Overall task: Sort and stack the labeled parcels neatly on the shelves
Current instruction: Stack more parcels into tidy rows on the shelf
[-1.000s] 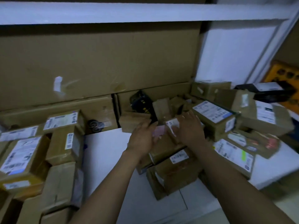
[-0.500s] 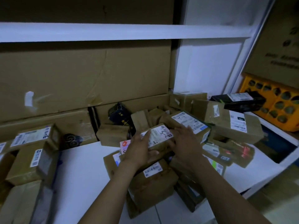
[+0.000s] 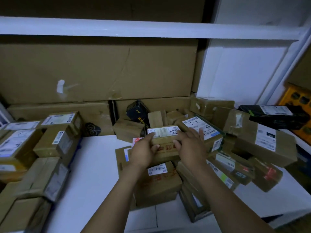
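As left grip and right grip clasp it, labeled parcel between them.

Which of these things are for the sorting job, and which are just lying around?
For the job: labeled parcel, gripped by the left hand and right hand; jumbled parcel pile beside it; stacked parcels at left; white shelf.
Just lying about: yellow crate at far right; big cardboard sheets behind.

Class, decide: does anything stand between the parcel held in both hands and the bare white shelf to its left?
Nothing tall. The left hand and right hand grip the parcel; only a low flat box lies before the bare shelf.
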